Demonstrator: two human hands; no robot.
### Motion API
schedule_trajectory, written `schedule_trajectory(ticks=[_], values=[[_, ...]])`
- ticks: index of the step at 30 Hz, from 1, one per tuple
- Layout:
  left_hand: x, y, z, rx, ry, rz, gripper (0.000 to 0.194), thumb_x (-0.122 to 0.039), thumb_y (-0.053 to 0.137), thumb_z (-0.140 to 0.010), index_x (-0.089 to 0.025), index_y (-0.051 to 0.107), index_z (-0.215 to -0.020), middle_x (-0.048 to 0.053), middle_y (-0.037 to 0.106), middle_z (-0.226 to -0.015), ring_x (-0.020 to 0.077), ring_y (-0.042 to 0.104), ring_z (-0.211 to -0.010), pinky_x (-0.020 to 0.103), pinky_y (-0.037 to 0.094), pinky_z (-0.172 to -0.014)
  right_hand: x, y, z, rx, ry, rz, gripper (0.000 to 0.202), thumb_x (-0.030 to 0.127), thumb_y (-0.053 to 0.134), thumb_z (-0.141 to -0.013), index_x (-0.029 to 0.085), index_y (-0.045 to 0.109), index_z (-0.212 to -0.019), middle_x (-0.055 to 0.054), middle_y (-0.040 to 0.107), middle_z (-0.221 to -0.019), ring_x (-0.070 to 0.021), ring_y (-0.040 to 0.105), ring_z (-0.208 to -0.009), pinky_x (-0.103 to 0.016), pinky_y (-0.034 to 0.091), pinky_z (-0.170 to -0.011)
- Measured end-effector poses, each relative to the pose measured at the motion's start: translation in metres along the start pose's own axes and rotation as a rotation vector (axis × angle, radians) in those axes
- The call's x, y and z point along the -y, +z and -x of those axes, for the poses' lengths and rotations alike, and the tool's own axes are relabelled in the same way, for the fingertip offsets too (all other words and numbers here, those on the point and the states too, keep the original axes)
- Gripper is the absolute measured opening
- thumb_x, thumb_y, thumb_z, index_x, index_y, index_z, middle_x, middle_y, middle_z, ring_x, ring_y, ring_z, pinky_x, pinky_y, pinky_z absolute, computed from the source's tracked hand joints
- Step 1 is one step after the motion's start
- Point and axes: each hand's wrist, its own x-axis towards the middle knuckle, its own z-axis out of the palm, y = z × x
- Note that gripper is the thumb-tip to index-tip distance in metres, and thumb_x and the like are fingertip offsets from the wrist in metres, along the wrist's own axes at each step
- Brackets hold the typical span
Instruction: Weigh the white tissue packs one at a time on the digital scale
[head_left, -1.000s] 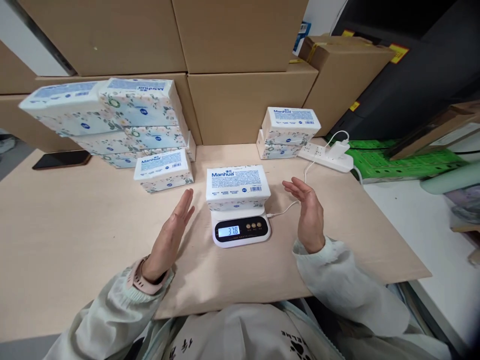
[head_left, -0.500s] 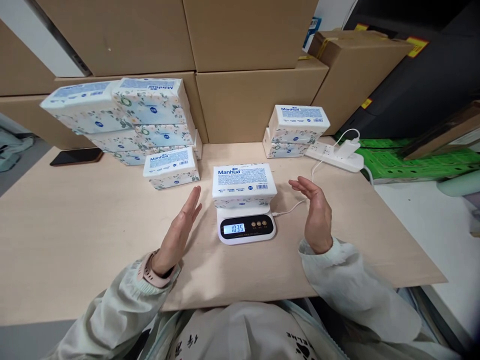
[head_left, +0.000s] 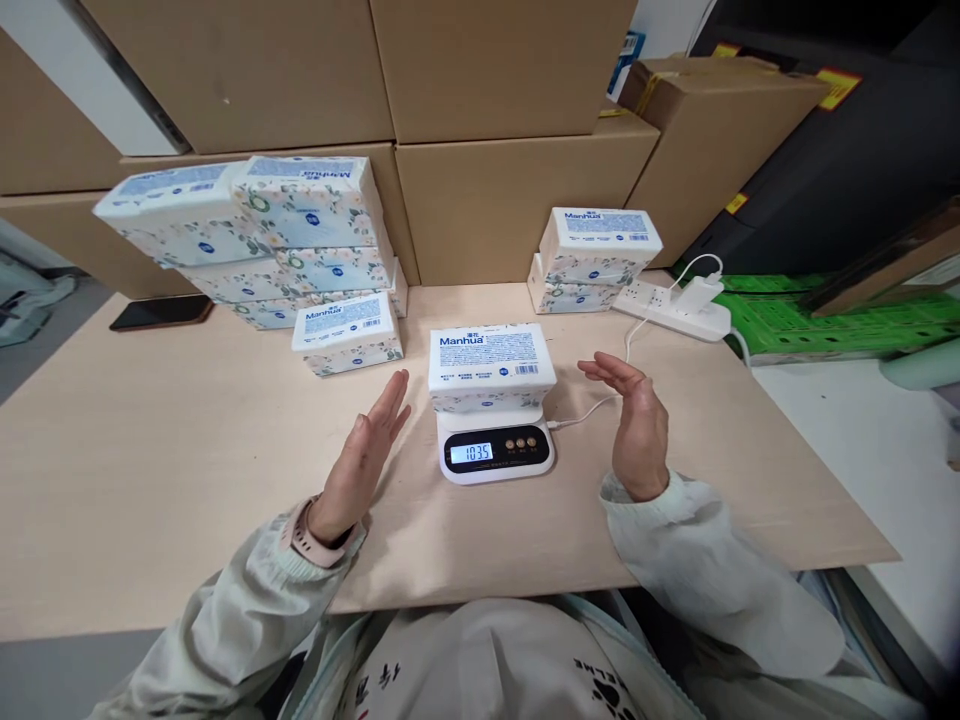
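A pack of tissues (head_left: 491, 365) with blue print lies flat on a white kitchen scale (head_left: 496, 470), whose lit display reads 103.5. My left hand (head_left: 364, 455) is held to the left of the scale, fingers stretched out, touching nothing. On the other side my right hand (head_left: 636, 425) is raised with its fingers straight, also apart from the pack. Another tissue pack (head_left: 347, 335) sits on the table beyond my left hand, in front of a stack of tissue packs (head_left: 315, 215).
Two stacked tissue packs (head_left: 596, 245) stand at the back right beside a white power strip (head_left: 675, 308), from which a cable runs to the scale. A dark phone (head_left: 161, 313) lies at the left. Cardboard boxes (head_left: 517, 210) wall off the table's rear. A green crate (head_left: 847, 325) is at right.
The view has shifted very slightly. Both hands stay in about the same place beside the scale, and the display shows the same reading.
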Motion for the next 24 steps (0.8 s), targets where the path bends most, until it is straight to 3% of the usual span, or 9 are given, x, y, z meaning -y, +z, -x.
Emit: schedule_trajectory(ticks=[14, 24], values=[[0.002, 0.004, -0.005, -0.005, -0.054, -0.027, 0.067, -0.07, 0.029, -0.105, -0.037, 0.045, -0.16, -0.006, 0.024, -0.175, 0.0249, 0.009, -0.166, 0.05, 0.01, -0.136, 0.017, 0.0, 0.004, 0.085, 0.006, 0.124, 0.063, 0.063, 0.03, -0.106, 0.026, 0.079, -0.116, -0.006, 0.077, -0.126, -0.0263, 0.066, -0.126, -0.05, 0.048, -0.113], [0.002, 0.009, -0.007, 0.002, -0.064, -0.052, 0.07, -0.072, 0.03, -0.103, -0.036, 0.042, -0.162, -0.005, 0.022, -0.176, 0.0251, 0.009, -0.166, 0.051, 0.009, -0.136, 0.014, 0.0, 0.004, 0.118, 0.022, 0.108, 0.06, 0.064, 0.034, -0.105, 0.028, 0.08, -0.116, -0.006, 0.076, -0.128, -0.0267, 0.064, -0.129, -0.05, 0.044, -0.118]])
